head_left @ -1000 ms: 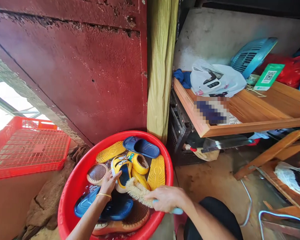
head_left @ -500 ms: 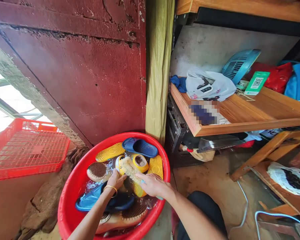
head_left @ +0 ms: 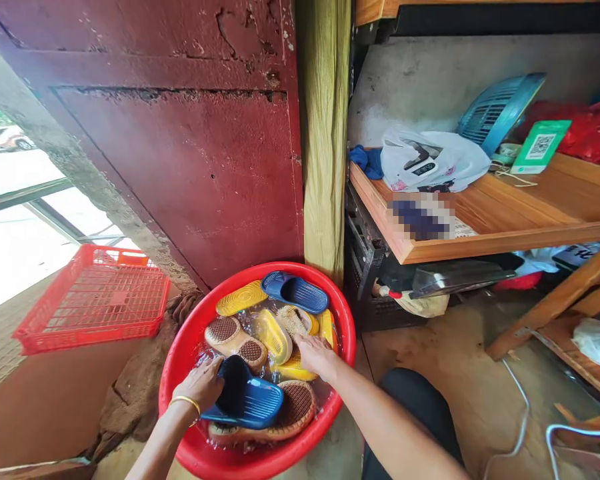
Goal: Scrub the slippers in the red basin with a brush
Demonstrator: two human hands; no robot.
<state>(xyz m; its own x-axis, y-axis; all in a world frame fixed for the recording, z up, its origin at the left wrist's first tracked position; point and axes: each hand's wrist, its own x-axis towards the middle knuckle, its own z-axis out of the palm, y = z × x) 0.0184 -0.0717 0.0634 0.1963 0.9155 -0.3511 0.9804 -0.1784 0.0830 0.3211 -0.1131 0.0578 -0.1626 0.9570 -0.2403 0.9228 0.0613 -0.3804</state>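
Note:
Inside a red basin [head_left: 166,393] of water, several slippers lie crowded together. My left hand [head_left: 200,383] is closed on the near blue slipper [head_left: 255,403], gripping it at its left side. In my right hand [head_left: 317,353] is a scrub brush [head_left: 293,321], its pale bristles showing beyond the fingers. The brush hangs over a yellow slipper at the right; whether it touches is unclear. Between the hands are an upturned yellow slipper [head_left: 273,337] and a beige slipper with brown sole patches [head_left: 223,329]. Another blue slipper [head_left: 305,293] rests at the far rim.
A red plastic crate [head_left: 95,300] stands left, beside a brown cloth [head_left: 135,393]. Behind the basin is a dark red door [head_left: 220,180]. To the right, a wooden shelf [head_left: 480,250] holds a white plastic bag [head_left: 445,163] and a blue fan [head_left: 500,113].
My left hand has moved from the middle slippers to the near blue slipper, which is now turned and tilted. My right hand keeps the brush. The camera view has shifted left.

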